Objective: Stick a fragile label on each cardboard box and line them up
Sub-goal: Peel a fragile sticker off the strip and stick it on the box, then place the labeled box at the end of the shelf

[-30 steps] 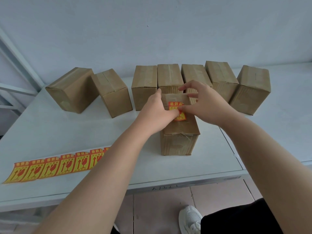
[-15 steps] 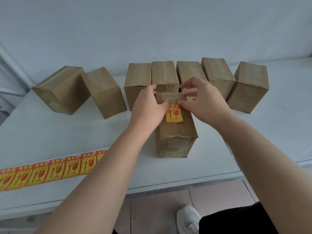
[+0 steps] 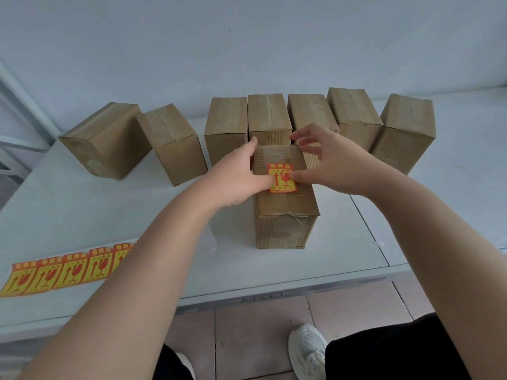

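A brown cardboard box (image 3: pixel 285 215) stands near the middle of the white table (image 3: pixel 82 215), in front of the others. A red and yellow fragile label (image 3: pixel 282 178) lies flat on its top. My left hand (image 3: pixel 238 176) rests against the box's left side, thumb on the label's left edge. My right hand (image 3: pixel 323 163) has its thumb on the label's right edge and its fingers spread above the box's far end. A strip of several more labels (image 3: pixel 60 270) lies at the front left.
Several unlabelled cardboard boxes (image 3: pixel 269 119) stand in a loose row along the back by the wall; the two at the left (image 3: pixel 109 141) are turned at an angle. The table's front edge is close below the box. A white shoe (image 3: pixel 307 349) shows on the tiled floor.
Both hands have drawn back and spread off the label, which now lies fully visible and flat on the box top. The view has tilted slightly.
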